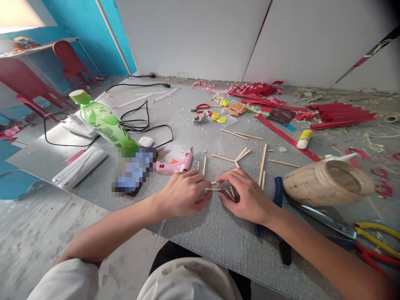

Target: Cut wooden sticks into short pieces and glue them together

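Close to the table's front edge, my left hand (pixel 187 192) is closed, fingertips on short wooden sticks (pixel 213 189). Facing it, my right hand (pixel 245 196) curls its thumb and index finger round the other ends of these sticks. More short stick pieces (pixel 231 192) show under my right palm, partly hidden. Just beyond my hands lie joined sticks (pixel 243 155) and a longer upright-pointing stick (pixel 262 166). A pink glue gun (pixel 175 164) rests beyond my left hand, its nozzle pointing away.
A phone (pixel 136 171) and a tilted green bottle (pixel 103 121) are at left. On the right are a wooden jar (pixel 325 183), a blade (pixel 325 218) and pliers (pixel 375 241) beside my forearm. Red paper strips (pixel 340 114) and scissors (pixel 203 109) lie farther back.
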The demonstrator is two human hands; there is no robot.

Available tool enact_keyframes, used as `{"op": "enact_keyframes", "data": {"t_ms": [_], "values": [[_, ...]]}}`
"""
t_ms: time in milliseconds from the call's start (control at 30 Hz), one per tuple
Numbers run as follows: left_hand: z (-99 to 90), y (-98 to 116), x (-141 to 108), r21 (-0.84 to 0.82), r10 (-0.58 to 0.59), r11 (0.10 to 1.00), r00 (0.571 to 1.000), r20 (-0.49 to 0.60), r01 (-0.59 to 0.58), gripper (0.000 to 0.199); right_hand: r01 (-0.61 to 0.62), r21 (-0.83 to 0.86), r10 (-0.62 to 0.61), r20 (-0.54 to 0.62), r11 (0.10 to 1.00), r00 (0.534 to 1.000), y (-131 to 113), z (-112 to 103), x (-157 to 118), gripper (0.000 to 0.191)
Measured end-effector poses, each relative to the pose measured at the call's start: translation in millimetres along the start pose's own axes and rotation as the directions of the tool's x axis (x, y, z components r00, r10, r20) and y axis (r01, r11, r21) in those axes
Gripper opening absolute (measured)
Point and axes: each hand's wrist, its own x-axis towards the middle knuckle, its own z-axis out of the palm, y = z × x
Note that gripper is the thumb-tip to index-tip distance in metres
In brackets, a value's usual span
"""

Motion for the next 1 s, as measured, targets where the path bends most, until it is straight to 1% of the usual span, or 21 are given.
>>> {"op": "enact_keyframes", "data": {"t_ms": [100, 167, 233, 300, 400, 500, 567, 633, 733, 833, 900, 1000], "values": [[4.0, -2, -2, 0.042, 0.041, 0.998, 0.999, -0.007, -0.041, 0.017, -0.019, 0.033, 0.019, 0.002, 0.999, 1.0, 1, 1, -1, 0.03], [5.2, -3, -2, 0.063, 0.069, 0.996, 0.997, -0.018, -0.068, 0.019, -0.059, 0.088, 0.061, -0.02, 0.994, 0.998, 3, 1, -1, 0.029], [5.3, -3, -3, 0.073, 0.078, 0.994, 0.997, -0.024, -0.076, 0.02, -0.121, 0.161, 0.128, -0.035, 0.98, 0.991, 5, 0, -1, 0.024], [5.1, -3, -3, 0.071, 0.075, 0.995, 0.997, -0.026, -0.073, 0.02, -0.199, 0.232, 0.213, -0.034, 0.952, 0.976, 8, -1, -1, 0.022], [5.3, -4, -3, 0.057, 0.073, 0.996, 0.997, -0.025, -0.071, 0.019, -0.312, 0.317, 0.331, -0.006, 0.895, 0.944, 11, -2, -1, 0.023], [6.3, -5, -3, 0.074, 0.087, 0.994, 0.996, -0.034, -0.084, 0.022, -0.355, 0.355, 0.373, 0.02, 0.865, 0.928, 13, -2, 0, 0.024], [6.9, -6, -4, 0.095, 0.107, 0.99, 0.993, -0.044, -0.103, 0.024, -0.353, 0.355, 0.369, 0.023, 0.866, 0.929, 14, -2, 1, 0.025], [7.4, -7, -3, 0.111, 0.125, 0.987, 0.991, -0.051, -0.119, 0.026, -0.327, 0.345, 0.343, 0.013, 0.88, 0.939, 14, -1, 1, 0.025], [8.2, -9, -3, 0.12, 0.133, 0.985, 0.989, -0.061, -0.125, 0.028, -0.215, 0.297, 0.231, -0.018, 0.93, 0.973, 13, 1, 1, 0.02], [9.4, -11, -3, 0.12, 0.132, 0.985, 0.989, -0.072, -0.123, 0.027, -0.097, 0.192, 0.102, -0.014, 0.977, 0.995, 10, 3, 1, 0.012], [10.0, -12, -3, 0.119, 0.137, 0.985, 0.988, -0.078, -0.127, 0.026, -0.061, 0.127, 0.062, -0.004, 0.99, 0.998, 9, 4, 0, 0.01], [10.4, -13, -3, 0.123, 0.145, 0.983, 0.986, -0.086, -0.134, 0.027, -0.043, 0.096, 0.044, -0.008, 0.994, 0.999, 8, 4, 0, 0.005]]}}
